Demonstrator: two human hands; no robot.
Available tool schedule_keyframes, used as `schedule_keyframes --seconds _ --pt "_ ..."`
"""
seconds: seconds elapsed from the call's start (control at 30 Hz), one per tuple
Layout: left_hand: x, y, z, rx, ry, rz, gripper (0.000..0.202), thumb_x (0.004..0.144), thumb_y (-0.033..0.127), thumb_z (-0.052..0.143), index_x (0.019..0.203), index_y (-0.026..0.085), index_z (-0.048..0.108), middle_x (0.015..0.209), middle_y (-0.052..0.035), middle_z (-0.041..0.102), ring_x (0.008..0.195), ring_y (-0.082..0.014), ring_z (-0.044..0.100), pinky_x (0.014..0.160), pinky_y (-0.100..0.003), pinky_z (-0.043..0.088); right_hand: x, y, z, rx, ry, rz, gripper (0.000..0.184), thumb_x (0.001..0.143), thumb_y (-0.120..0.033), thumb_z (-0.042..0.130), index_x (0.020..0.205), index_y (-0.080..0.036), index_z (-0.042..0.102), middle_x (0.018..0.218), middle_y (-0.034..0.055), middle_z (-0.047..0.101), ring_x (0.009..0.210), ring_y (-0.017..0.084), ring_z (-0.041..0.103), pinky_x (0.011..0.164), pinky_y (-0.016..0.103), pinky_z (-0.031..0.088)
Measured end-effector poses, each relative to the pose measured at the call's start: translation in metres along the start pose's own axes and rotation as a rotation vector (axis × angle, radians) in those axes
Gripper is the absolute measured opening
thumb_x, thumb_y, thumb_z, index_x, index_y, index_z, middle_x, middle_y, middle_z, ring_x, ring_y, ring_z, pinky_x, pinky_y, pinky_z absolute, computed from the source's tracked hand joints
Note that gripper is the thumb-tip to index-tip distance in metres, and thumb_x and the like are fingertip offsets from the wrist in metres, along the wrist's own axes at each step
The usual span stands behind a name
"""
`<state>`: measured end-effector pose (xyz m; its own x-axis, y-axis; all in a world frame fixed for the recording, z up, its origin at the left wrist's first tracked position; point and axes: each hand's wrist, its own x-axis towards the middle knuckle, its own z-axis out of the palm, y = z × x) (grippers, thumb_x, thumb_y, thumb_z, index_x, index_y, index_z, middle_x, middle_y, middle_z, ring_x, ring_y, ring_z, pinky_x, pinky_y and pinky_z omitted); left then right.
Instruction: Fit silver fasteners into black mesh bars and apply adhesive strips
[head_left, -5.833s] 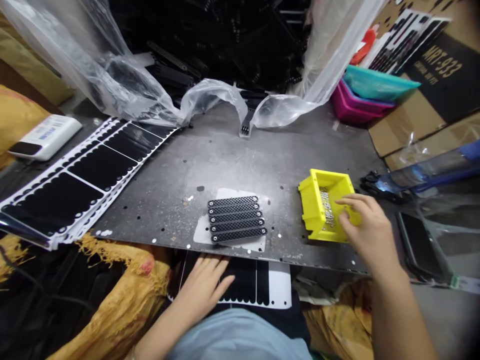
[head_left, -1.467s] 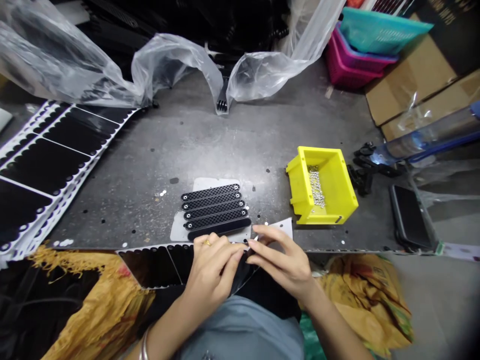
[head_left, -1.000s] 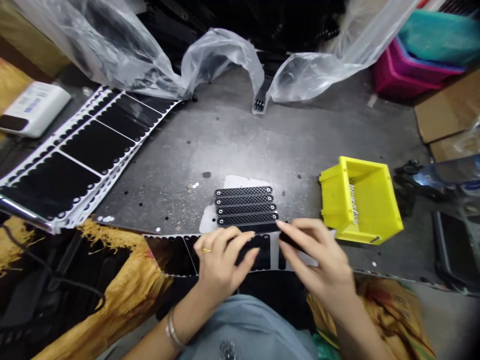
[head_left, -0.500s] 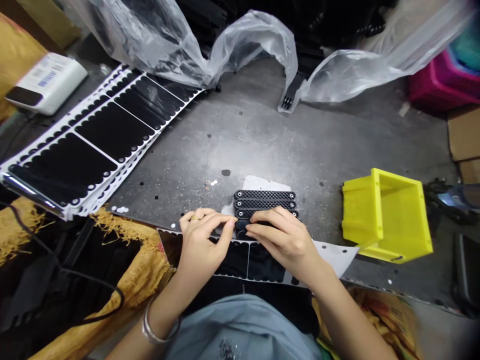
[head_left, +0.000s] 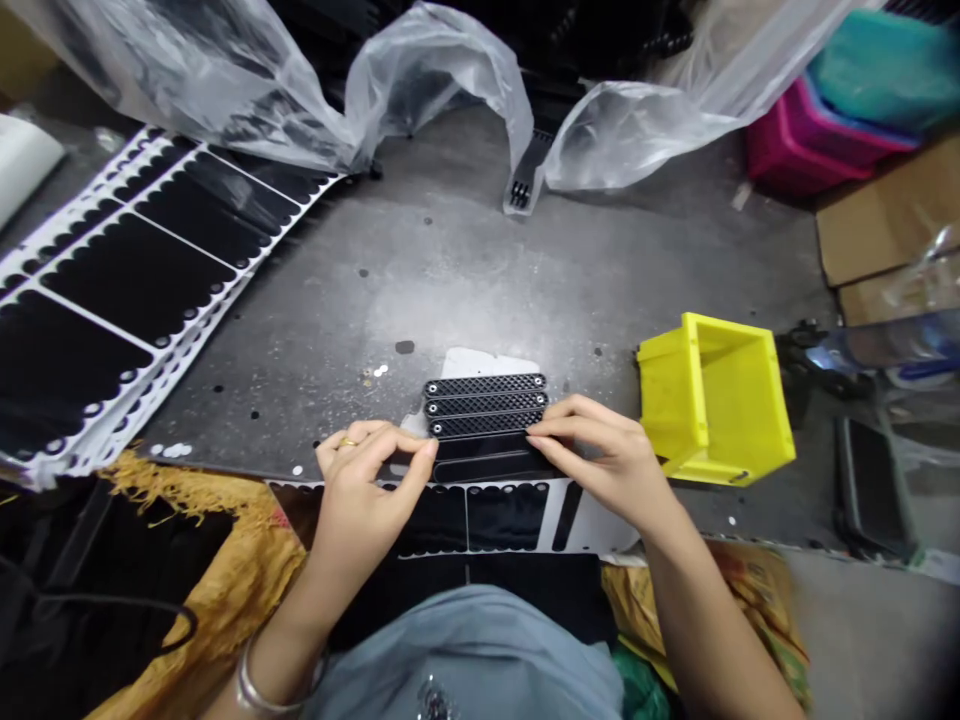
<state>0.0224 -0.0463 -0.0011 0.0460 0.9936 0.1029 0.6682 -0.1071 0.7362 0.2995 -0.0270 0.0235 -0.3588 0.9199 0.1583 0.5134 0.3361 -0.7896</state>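
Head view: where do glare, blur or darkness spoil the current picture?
Head view, middle: pale glare on the table; head view, upper right: the teal basket looks soft and blurred; head view, lower right: the corner falls dark; head view, lower middle: the patterned strips are readable.

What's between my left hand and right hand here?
Smooth black strips lie between your left hand and right hand, beside the textured bars, in the head view.

Lattice bars [head_left: 486,404] showing — down from five to three.
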Motion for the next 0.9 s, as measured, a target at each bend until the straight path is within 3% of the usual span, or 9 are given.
schedule_keyframes --seconds 0.2,0.33,0.4,0.47,0.53,0.6,0.7,0.8,0.9 --pt "0.002 -0.005 -0.002 0.035 0.012 0.037 0.018 0.095 0.032 0.067 0.078 0.026 0.069 0.080 0.0025 0.073 0.086 -0.0211 0.068 0.095 -0.043 0.035 0.003 0.004 0.007 0.000 -0.020 -0.076 0.014 0.100 -0.021 0.063 0.106 -0.023 0.075 0.094 0.0037 0.068 0.085 0.015 0.067 0.074 0.030 0.057" --pt "-0.003 0.005 -0.002 0.114 0.087 0.108 0.011 0.096 0.028 0.068 0.085 0.025 0.068 0.087 0.0001 0.074 0.088 -0.0219 0.068 0.094 -0.043 0.037 -0.018 -0.003 -0.004 -0.286 0.163 -0.113 0.021 0.100 -0.021 0.064 0.118 -0.025 0.073 0.107 0.0078 0.068 0.094 0.020 0.064 0.079 0.037 0.052" --pt "-0.009 0.019 0.002 0.115 0.125 0.215 0.003 0.095 0.023 0.069 0.098 0.024 0.068 0.097 -0.0027 0.075 0.096 -0.0226 0.067 0.096 -0.042 0.038 -0.035 -0.008 -0.012 -0.396 0.160 -0.062 0.025 0.098 -0.025 0.068 0.123 -0.028 0.070 0.111 0.0065 0.072 0.102 0.023 0.064 0.090 0.043 0.047" --pt "-0.014 0.035 0.010 0.083 0.027 0.340 0.022 0.095 0.021 0.071 0.116 0.023 0.065 0.110 -0.0050 0.075 0.106 -0.0237 0.066 0.100 -0.041 0.038 -0.052 -0.012 -0.019 -0.398 0.054 -0.027 0.022 0.099 -0.026 0.068 0.121 -0.029 0.069 0.108 0.0021 0.076 0.104 0.023 0.066 0.099 0.046 0.040" --pt "-0.018 0.049 0.019 0.053 -0.151 0.424 0.036 0.095 0.022 0.071 0.130 0.023 0.061 0.114 -0.0038 0.075 0.112 -0.0238 0.063 0.102 -0.040 0.035 -0.067 -0.014 -0.024 -0.343 0.013 -0.045 0.018 0.101 -0.021 0.064 0.115 -0.030 0.069 0.102 -0.0019 0.078 0.100 0.020 0.068 0.104 0.046 0.035" --pt "-0.018 0.058 0.025 0.031 -0.260 0.446 0.028 0.098 0.021 0.068 0.125 0.025 0.064 0.106 0.0005 0.077 0.107 -0.0218 0.063 0.101 -0.039 0.031 -0.076 -0.015 -0.024 -0.334 0.068 -0.067 0.022 0.101 -0.014 0.060 0.112 -0.031 0.070 0.100 -0.0036 0.078 0.100 0.019 0.068 0.108 0.047 0.030" --pt "-0.017 0.065 0.026 -0.028 -0.314 0.435 0.010 0.100 0.017 0.062 0.103 0.025 0.068 0.092 0.0041 0.075 0.092 -0.0176 0.062 0.096 -0.037 0.031 -0.080 -0.019 -0.012 -0.459 0.174 -0.096 0.022 0.099 -0.017 0.065 0.115 -0.031 0.071 0.110 -0.0003 0.078 0.109 0.023 0.066 0.110 0.051 0.026" --pt "-0.019 0.068 0.024 -0.048 -0.326 0.407 0.015 0.102 0.015 0.055 0.098 0.023 0.067 0.088 0.0024 0.073 0.085 -0.0168 0.060 0.090 -0.037 0.033 -0.079 -0.024 0.010 -0.506 0.237 -0.140 0.027 0.098 -0.024 0.070 0.124 -0.029 0.070 0.113 0.0048 0.077 0.107 0.024 0.065 0.099 0.045 0.036" --pt "-0.024 0.066 0.025 -0.004 -0.267 0.362 0.019 0.103 0.016 0.051 0.093 0.022 0.066 0.083 0.0014 0.071 0.079 -0.0170 0.059 0.085 -0.037 0.034 -0.084 -0.027 0.024 -0.398 0.284 -0.203 0.032 0.095 -0.019 0.072 0.126 -0.026 0.069 0.101 0.0041 0.076 0.095 0.020 0.066 0.086 0.038 0.044"
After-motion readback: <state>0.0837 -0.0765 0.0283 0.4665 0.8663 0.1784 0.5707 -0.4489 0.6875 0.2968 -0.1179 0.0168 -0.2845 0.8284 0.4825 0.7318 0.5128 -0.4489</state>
